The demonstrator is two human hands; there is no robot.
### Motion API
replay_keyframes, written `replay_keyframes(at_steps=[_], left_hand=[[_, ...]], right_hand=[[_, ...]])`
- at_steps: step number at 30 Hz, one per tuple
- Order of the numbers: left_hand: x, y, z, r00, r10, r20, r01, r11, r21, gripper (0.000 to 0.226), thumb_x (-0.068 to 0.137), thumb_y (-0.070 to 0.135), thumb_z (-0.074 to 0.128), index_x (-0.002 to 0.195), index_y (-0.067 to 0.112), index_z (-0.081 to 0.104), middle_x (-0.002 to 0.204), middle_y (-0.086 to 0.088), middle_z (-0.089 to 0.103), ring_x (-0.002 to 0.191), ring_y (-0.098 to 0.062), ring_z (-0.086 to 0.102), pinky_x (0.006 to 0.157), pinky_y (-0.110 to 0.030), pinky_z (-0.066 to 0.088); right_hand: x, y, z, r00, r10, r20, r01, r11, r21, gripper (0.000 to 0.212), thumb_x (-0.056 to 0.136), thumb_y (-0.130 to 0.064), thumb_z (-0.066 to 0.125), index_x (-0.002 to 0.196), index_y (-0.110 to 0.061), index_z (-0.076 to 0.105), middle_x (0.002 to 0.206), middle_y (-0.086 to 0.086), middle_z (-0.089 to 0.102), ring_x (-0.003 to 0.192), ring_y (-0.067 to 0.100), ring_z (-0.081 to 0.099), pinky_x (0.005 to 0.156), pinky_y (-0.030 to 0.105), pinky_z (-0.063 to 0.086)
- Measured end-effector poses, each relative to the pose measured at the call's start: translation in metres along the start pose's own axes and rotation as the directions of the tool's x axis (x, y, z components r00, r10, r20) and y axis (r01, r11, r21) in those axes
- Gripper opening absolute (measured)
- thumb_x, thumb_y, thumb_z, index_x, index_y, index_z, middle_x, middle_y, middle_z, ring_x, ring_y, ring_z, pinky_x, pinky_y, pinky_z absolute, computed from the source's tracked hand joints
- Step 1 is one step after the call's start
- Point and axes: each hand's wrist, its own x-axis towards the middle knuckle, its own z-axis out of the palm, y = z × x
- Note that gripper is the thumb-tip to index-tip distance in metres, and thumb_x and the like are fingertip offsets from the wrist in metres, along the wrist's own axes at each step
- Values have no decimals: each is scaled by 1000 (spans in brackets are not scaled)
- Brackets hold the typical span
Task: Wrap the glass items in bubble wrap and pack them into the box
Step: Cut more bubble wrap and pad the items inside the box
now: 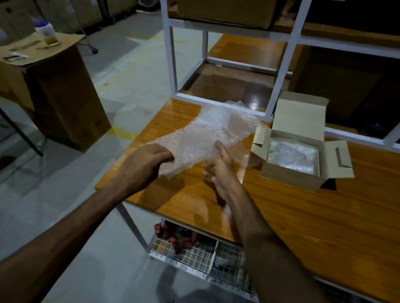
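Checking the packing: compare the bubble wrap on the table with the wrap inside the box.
The loose bubble wrap lies spread along the table, its near end gripped by the left hand; the wrap in the box is bunched into a compact bundle, untouched. The loose sheet looks larger. Whether either holds glass cannot be told. Both are clear and bubbled.

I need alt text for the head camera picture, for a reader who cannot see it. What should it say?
A person's left hand grips one end of a bubble wrap sheet lying on a wooden table, while the open right hand touches its edge. To the right stands an open cardboard box with bubble-wrapped contents inside.
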Motion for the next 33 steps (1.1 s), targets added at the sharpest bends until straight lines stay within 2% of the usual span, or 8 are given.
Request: replay_keyframes(at_steps=[6,9,12,15,20,28,31,33], left_hand=[[-38,-39,-10,996,-92,17,88,981,174,38,73,-21,73,96,9,79,99,-9,79,97,-32,67,75,-44,56],[-56,-44,-14,988,-148,32,136,962,238,32,74,-17,73,92,9,79,92,-10,78,87,-33,66,66,-40,50],[-70,-41,-10,983,-175,45,157,951,267,34,69,-18,78,88,10,78,87,-11,76,83,-33,64,63,-37,45],[-78,-33,5,977,-198,74,174,953,250,37,67,-17,82,93,10,79,96,-12,78,94,-35,67,70,-41,51],[-68,1,36,978,-139,154,103,971,218,43,65,-9,89,105,7,78,108,-12,78,105,-35,68,73,-43,53],[-48,81,89,942,-5,337,-10,999,44,63,54,25,103,109,13,75,116,-9,77,110,-32,69,82,-45,55],[-45,104,104,937,1,349,-2,1000,3,58,59,29,101,110,17,75,118,-4,77,113,-28,68,86,-43,53],[-46,113,115,957,15,289,-15,1000,-3,30,79,29,85,107,23,75,120,2,76,118,-22,63,94,-41,47]], right_hand=[[-8,19,-16,989,-37,-142,30,998,-48,83,93,5,53,161,-37,34,143,-6,55,120,42,61,98,58,56],[-27,35,-17,973,-124,-195,106,989,-101,90,91,11,53,163,-38,29,165,-15,26,96,16,68,72,45,59],[-41,53,-30,935,-252,-249,182,945,-271,100,89,17,52,163,-43,22,167,-24,13,105,-8,61,76,55,61],[-56,74,-62,890,-332,-313,173,880,-443,91,93,6,58,164,-40,23,170,-13,21,105,20,66,70,49,61],[-85,86,-130,845,-395,-362,96,776,-623,70,97,-11,61,158,-37,39,169,-12,28,147,12,38,111,43,48],[-140,82,-222,793,-302,-529,-151,743,-652,78,103,-16,63,167,-27,19,175,-2,12,156,27,22,120,36,19],[-157,78,-251,777,-305,-551,-208,701,-682,77,102,-12,61,166,-30,21,174,-3,13,152,33,31,116,47,37],[-168,78,-267,789,-292,-541,-229,678,-699,87,94,6,59,165,-30,25,173,-6,15,130,33,55,85,46,62]])
